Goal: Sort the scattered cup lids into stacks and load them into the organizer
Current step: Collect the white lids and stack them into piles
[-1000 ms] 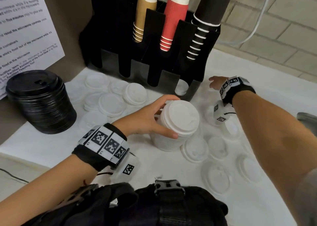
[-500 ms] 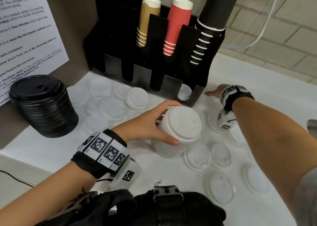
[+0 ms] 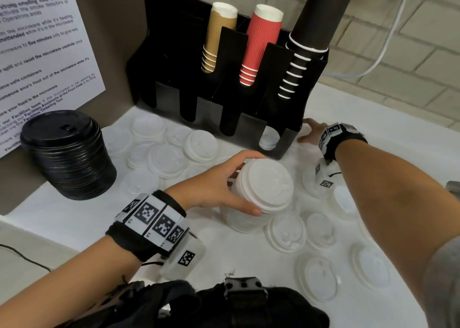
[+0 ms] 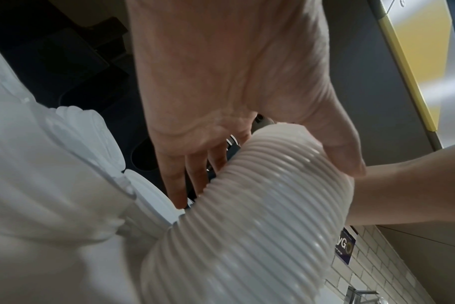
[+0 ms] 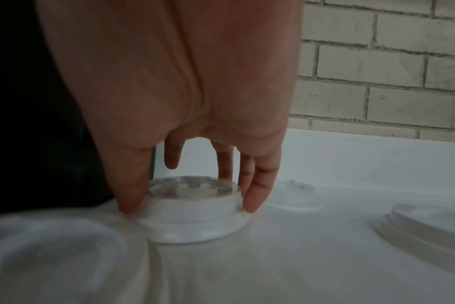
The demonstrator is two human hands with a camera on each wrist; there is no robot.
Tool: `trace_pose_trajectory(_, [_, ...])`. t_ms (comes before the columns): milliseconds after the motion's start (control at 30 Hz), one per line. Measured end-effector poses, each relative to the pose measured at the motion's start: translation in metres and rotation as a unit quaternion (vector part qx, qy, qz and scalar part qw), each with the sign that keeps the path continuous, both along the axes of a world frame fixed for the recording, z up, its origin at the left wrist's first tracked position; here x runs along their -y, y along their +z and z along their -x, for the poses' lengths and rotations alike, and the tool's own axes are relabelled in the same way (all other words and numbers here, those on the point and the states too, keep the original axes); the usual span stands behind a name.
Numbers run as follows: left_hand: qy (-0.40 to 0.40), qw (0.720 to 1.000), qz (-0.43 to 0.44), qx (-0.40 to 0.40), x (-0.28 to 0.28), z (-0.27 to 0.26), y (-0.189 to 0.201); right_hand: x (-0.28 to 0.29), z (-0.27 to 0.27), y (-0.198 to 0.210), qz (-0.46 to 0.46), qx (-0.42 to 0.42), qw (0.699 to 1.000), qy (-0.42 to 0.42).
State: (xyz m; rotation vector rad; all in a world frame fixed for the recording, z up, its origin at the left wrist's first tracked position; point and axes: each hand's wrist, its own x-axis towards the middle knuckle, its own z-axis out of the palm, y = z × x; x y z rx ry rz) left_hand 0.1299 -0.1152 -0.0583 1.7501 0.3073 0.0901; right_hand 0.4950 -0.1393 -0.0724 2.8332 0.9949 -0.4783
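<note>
1. The white lid stack is gripped near its top by the left hand, fingers and thumb curled round its ribbed side; it is probably best kept upright on the worktop so a new lid can be seated squarely.
2. A single white lid, flat on the worktop beside the black organizer, is pinched at its rim by the right hand; a level lift is advised.
3. The lids are seen as round, shallow and translucent white.
</note>
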Motion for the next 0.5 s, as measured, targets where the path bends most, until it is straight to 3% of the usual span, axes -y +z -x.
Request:
trace_pose_trajectory(100, [-0.002, 1.0, 0.001, 0.002, 0.0, 0.0, 0.0, 0.002, 0.006, 0.013, -0.096, -0.021, 0.994, -0.057])
trace_pose_trajectory(233, [-0.008, 1.0, 0.01, 0.009, 0.001, 0.0, 0.002, 0.018, 0.019, 0.049, -0.228, -0.062, 0.961, -0.144])
trace_pose_trajectory(500, [-0.015, 1.0, 0.002, 0.01, 0.002, 0.001, 0.003, 0.093, 0.12, 0.09, -0.448, -0.138, 0.871, -0.148])
